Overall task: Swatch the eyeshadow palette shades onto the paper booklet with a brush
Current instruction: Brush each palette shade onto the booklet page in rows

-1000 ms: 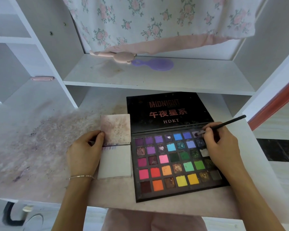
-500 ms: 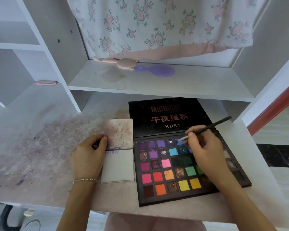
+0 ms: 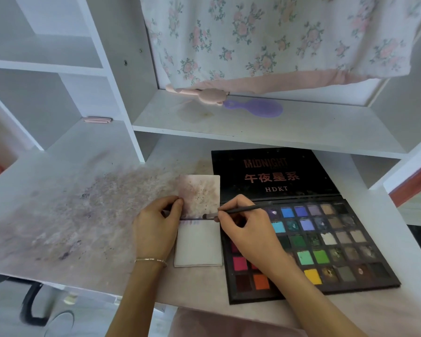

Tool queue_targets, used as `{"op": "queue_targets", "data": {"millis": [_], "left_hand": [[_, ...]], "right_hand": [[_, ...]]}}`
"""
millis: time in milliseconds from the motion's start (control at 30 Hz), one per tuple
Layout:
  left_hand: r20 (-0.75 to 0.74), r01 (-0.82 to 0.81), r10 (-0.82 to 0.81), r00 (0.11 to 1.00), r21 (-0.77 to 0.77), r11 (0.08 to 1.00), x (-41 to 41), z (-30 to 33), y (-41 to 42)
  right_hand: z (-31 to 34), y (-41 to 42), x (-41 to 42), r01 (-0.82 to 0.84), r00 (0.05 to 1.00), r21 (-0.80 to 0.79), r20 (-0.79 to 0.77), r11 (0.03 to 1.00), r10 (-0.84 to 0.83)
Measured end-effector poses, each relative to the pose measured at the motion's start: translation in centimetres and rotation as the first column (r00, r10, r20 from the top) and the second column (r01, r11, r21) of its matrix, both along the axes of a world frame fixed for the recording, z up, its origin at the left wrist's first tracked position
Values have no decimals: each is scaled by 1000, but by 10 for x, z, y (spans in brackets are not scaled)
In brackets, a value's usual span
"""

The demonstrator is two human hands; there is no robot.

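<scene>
An open black eyeshadow palette (image 3: 331, 242) with several coloured pans lies on the desk at the right, its lid flat behind it. Left of it lies a small open paper booklet (image 3: 198, 246): the upper page is smudged pinkish, the lower page is white with faint purple marks along its top edge. My left hand (image 3: 156, 229) pins the booklet's left edge at the fold. My right hand (image 3: 248, 232) grips a thin black brush (image 3: 238, 210), whose tip touches the booklet at the fold, near its right edge. This hand covers the palette's left pans.
The white desk (image 3: 71, 215) is stained with purple-pink powder left of the booklet. A shelf (image 3: 253, 127) above the palette holds a purple hairbrush (image 3: 255, 108) and a pink object (image 3: 204, 94). Floral cloth (image 3: 277, 37) hangs behind it. A shelf divider stands at left.
My right hand moved the brush left from the palette's upper pans to the booklet's fold. The left hand stayed on the booklet. The camera view shifted left.
</scene>
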State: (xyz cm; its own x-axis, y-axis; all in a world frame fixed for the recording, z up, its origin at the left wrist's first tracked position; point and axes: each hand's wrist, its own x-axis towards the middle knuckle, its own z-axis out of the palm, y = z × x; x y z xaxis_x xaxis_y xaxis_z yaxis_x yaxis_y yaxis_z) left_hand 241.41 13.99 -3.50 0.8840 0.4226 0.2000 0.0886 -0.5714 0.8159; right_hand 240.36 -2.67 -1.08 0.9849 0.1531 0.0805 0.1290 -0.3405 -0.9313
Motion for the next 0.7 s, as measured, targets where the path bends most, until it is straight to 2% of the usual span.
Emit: {"op": "queue_targets", "data": {"millis": [700], "left_hand": [[7,-15,14,1000,20,1000,0,0,-1]], "right_hand": [[-2,4,2,-60,998,-94,-28,994,58]]}}
